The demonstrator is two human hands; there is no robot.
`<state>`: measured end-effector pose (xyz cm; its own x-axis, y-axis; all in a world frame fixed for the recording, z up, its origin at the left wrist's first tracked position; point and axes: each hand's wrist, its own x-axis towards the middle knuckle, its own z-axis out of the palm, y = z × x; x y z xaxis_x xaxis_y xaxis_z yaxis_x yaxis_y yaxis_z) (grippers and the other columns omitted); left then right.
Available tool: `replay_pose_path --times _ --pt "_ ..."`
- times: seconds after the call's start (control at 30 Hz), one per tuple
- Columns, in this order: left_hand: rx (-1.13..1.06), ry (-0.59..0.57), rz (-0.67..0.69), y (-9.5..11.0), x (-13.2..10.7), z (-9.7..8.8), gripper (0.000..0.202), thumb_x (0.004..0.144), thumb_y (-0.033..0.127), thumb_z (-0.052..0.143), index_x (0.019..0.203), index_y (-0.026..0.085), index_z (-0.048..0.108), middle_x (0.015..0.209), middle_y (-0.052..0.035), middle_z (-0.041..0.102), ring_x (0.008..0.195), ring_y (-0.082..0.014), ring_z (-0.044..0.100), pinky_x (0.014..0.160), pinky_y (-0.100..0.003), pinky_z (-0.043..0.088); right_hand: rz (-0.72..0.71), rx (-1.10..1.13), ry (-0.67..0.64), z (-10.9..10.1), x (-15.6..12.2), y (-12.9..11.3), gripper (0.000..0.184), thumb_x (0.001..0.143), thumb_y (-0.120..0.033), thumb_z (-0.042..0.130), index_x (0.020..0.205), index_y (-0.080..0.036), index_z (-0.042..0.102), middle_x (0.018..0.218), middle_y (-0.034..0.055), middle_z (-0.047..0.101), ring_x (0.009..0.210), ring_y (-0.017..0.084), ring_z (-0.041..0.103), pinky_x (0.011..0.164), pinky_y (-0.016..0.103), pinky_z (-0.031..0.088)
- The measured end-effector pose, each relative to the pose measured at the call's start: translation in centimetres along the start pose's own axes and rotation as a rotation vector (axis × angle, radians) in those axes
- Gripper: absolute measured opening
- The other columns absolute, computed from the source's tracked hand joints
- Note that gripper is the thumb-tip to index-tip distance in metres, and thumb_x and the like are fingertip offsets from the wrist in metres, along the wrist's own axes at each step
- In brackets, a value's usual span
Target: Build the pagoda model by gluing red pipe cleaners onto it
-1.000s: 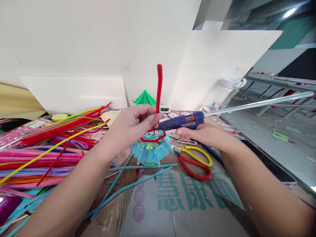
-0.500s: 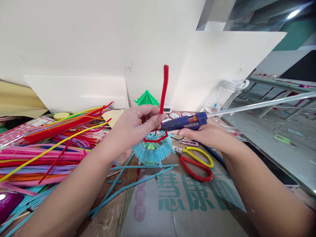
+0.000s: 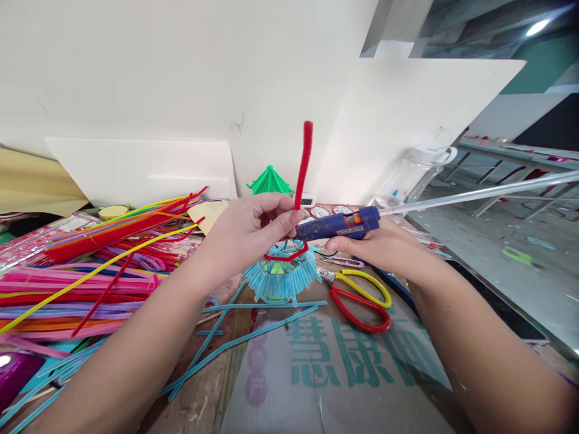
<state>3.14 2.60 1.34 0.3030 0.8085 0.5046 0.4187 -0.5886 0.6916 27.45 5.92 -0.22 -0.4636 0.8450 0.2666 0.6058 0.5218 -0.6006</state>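
My left hand [image 3: 246,232] pinches a red pipe cleaner [image 3: 304,163] that stands upright above a light blue craft piece [image 3: 283,274] shaped like a small fringed roof with a red hexagon ring on top. My right hand [image 3: 377,247] grips a blue hot glue gun [image 3: 339,224] with a long clear glue stick [image 3: 479,191] jutting out to the right. The gun's nozzle points at the base of the red pipe cleaner, right by my left fingertips.
A heap of coloured pipe cleaners [image 3: 90,265] fills the left. Scissors [image 3: 359,298] with red and yellow handles lie on the cardboard [image 3: 335,374]. Loose blue strips [image 3: 235,337] lie in front. A green paper roof [image 3: 269,181] and a clear jug [image 3: 414,172] stand by the white boards.
The red pipe cleaner's top has leaned a little to the right. Both hands and the glue gun have barely shifted.
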Motion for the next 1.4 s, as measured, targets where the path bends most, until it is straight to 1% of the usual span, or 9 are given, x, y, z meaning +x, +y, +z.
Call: replay_pose_path --times 0.2,0.33,0.73,0.83,0.9,1.0,1.13,1.27,1.4 --pt "-0.013 -0.008 0.001 -0.1 0.0 0.0 0.034 0.090 0.047 0.055 0.085 0.017 0.068 0.075 -0.0006 0.069 0.066 -0.0119 0.061 0.058 -0.021 0.047 -0.051 -0.092 -0.007 -0.5 -0.3 -1.1 0.044 0.081 -0.051 0.067 0.122 -0.037 0.067 0.110 -0.0057 0.073 0.100 0.026 0.069 0.088 0.039 0.055" --pt "-0.018 -0.014 -0.007 0.0 0.0 0.1 0.034 0.090 0.047 0.055 0.085 0.016 0.068 0.075 -0.0011 0.068 0.068 -0.0128 0.062 0.059 -0.021 0.048 -0.050 -0.121 0.002 -0.6 -0.5 -1.9 0.047 0.081 -0.051 0.067 0.125 -0.035 0.065 0.108 -0.0054 0.074 0.096 0.025 0.070 0.083 0.036 0.056" --pt "-0.017 -0.017 0.027 0.0 0.0 0.0 0.031 0.091 0.045 0.055 0.084 0.017 0.068 0.074 0.0007 0.066 0.066 -0.0107 0.058 0.059 -0.020 0.044 -0.052 -0.068 0.013 -0.1 -1.2 -1.5 0.038 0.082 -0.051 0.065 0.113 -0.030 0.071 0.111 -0.0011 0.073 0.106 0.029 0.066 0.092 0.042 0.052" --pt "-0.009 -0.010 0.018 -0.1 0.0 0.0 0.033 0.090 0.047 0.055 0.084 0.017 0.068 0.072 0.0008 0.064 0.063 -0.0106 0.056 0.056 -0.021 0.043 -0.075 -0.040 0.055 -0.2 -1.1 -1.5 0.038 0.082 -0.050 0.065 0.110 -0.026 0.072 0.105 0.0006 0.074 0.097 0.026 0.068 0.084 0.037 0.054" --pt "0.005 -0.006 0.009 -0.1 0.0 0.0 0.034 0.090 0.048 0.055 0.085 0.017 0.068 0.071 0.0005 0.063 0.062 -0.0106 0.055 0.054 -0.021 0.041 -0.015 -0.025 0.074 -0.7 -0.8 -1.1 0.036 0.083 -0.053 0.061 0.094 -0.021 0.075 0.085 0.0024 0.074 0.080 0.022 0.068 0.070 0.031 0.054" --pt "0.035 -0.011 0.006 0.0 0.0 -0.1 0.035 0.090 0.048 0.055 0.088 0.017 0.070 0.072 0.0000 0.064 0.061 -0.0108 0.054 0.052 -0.021 0.039 0.084 -0.003 0.078 -1.7 -0.2 0.3 0.048 0.088 -0.058 0.051 0.072 -0.018 0.072 0.067 0.0038 0.068 0.064 0.018 0.063 0.056 0.026 0.048" --pt "0.051 -0.030 0.012 0.2 -0.1 0.1 0.033 0.090 0.047 0.056 0.089 0.018 0.071 0.069 0.0011 0.064 0.058 -0.0101 0.053 0.050 -0.021 0.038 0.184 -0.045 0.162 -1.7 0.7 3.3 0.042 0.084 -0.058 0.057 0.085 -0.019 0.073 0.081 0.0050 0.072 0.074 0.020 0.065 0.063 0.027 0.049" --pt "0.035 -0.037 -0.006 0.4 -0.2 0.3 0.028 0.089 0.042 0.058 0.090 0.018 0.071 0.072 0.0015 0.067 0.060 -0.0096 0.055 0.053 -0.019 0.041 0.349 -0.160 0.278 0.4 2.0 6.8 0.034 0.080 -0.048 0.066 0.093 -0.017 0.072 0.084 0.0070 0.073 0.079 0.025 0.066 0.070 0.032 0.050" --pt "0.068 -0.035 -0.001 0.6 -0.3 0.4 0.026 0.090 0.041 0.058 0.088 0.018 0.071 0.073 0.0017 0.069 0.064 -0.0105 0.058 0.057 -0.020 0.043 0.423 -0.281 0.257 3.1 3.2 10.5 0.029 0.089 -0.038 0.056 0.099 -0.013 0.069 0.087 0.0101 0.072 0.081 0.025 0.066 0.071 0.033 0.048"
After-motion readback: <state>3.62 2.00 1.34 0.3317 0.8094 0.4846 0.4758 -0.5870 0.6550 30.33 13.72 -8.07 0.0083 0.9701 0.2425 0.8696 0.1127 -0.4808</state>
